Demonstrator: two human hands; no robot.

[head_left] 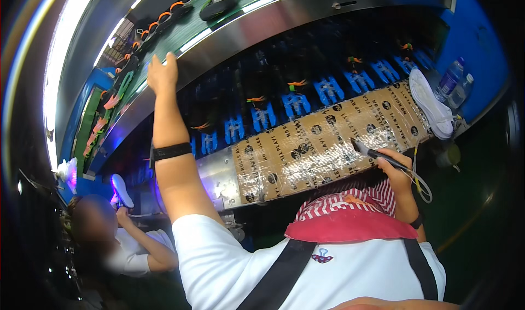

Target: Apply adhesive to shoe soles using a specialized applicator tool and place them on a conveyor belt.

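My left hand (pixel 162 76) is stretched up to the edge of the green conveyor belt (pixel 188 28), fingers apart and nothing visible in them. Dark shoes with orange trim stand along that belt; the nearest big shoe (pixel 220 3) is to the right of the hand. Low at the right, my right hand (pixel 398 172) is closed around a slim black pen-shaped tool (pixel 377 154) with a pointed dark tip and a pale cord. The tip hovers over or touches a cardboard-covered bench top (pixel 328 140) wrapped in clear tape; I cannot tell which.
Blue shoe holders (pixel 296 105) line up behind the bench, some with orange-and-green pieces. A white shoe-shaped form (pixel 430 103) and two plastic bottles (pixel 451 80) stand at the bench's right end. At lower left, a co-worker holds a purple-lit white sole (pixel 122 191).
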